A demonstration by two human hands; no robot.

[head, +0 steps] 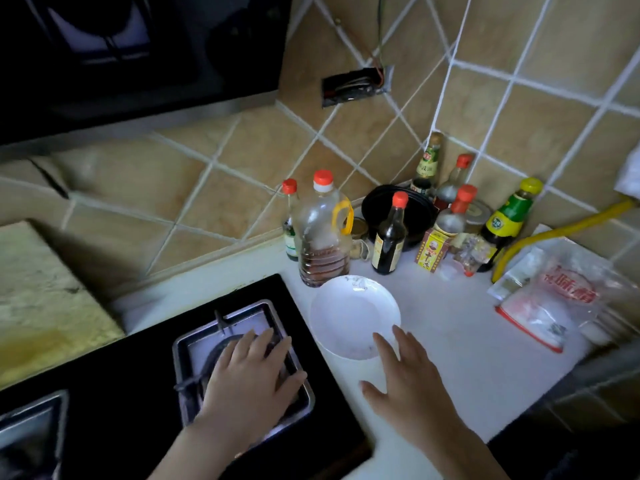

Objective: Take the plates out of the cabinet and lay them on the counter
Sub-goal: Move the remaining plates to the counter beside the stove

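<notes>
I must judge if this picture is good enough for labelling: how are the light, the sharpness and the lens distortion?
Head view: dim, and the extractor hood is nearly black; the white plate is washed out by glare, so its rim melts into the pale counter; both hands, left and right, and the bottle labels look soft; the wide lens bends the tile lines.

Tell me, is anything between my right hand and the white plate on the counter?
Nothing visible. The right hand is open just beside the plate, fingertips over its near rim. The bottles stand behind the plate, on its far side.
</notes>
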